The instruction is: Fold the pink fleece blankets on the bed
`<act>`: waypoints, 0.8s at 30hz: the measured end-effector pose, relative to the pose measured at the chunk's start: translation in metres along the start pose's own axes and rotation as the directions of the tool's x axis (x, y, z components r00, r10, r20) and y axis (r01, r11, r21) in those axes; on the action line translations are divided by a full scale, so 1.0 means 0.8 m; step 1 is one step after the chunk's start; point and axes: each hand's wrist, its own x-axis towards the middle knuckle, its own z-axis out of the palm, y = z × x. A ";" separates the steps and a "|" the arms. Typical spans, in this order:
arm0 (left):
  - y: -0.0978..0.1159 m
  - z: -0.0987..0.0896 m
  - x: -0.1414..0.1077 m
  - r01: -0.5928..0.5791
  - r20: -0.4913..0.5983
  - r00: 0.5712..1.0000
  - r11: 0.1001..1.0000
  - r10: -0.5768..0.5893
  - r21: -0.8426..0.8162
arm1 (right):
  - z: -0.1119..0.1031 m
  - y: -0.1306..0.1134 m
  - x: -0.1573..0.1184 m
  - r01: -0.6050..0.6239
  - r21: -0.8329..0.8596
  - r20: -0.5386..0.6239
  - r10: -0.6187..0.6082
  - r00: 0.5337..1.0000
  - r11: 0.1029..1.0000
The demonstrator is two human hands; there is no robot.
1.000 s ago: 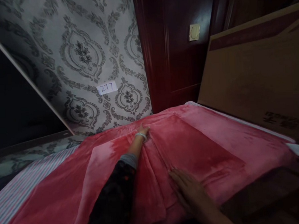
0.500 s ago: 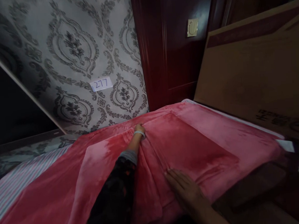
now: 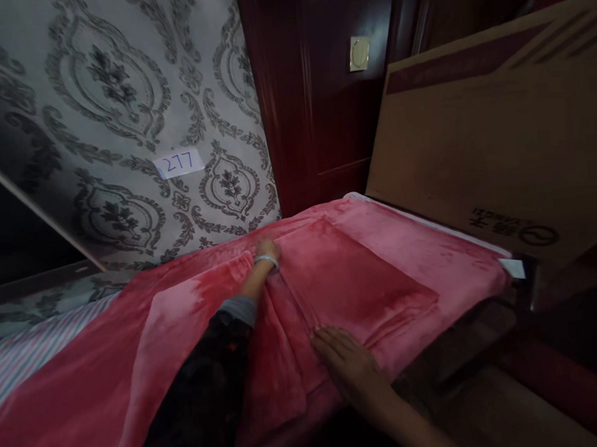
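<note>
A red and pink plush cloth [image 3: 361, 267] lies across the surface, with one part folded over into a flat, darker layer. My left hand [image 3: 268, 249], with a pale band at the wrist, is at the far edge of the folded part; it is blurred, and whether its fingers pinch the cloth cannot be made out. My right hand [image 3: 343, 358] rests flat on the near edge of the fold, fingers stretched out side by side. Creases run in the cloth between the two hands.
A large cardboard sheet [image 3: 474, 134] leans along the right side. Behind are patterned wallpaper with a paper label [image 3: 179, 163] marked 277, and a dark red panel [image 3: 321, 82] with a switch [image 3: 359, 53]. Striped fabric [image 3: 44, 343] shows at the left.
The view has shifted, so the wall, cloth and cardboard appear further left. My left hand is a little higher and more blurred at the fold; my right hand stays flat on the cloth.
</note>
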 end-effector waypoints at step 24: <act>0.007 -0.012 -0.184 -0.579 0.535 0.719 0.808 0.443 0.108 | -0.016 -0.029 0.004 -0.126 0.005 0.084 0.125 0.989 0.992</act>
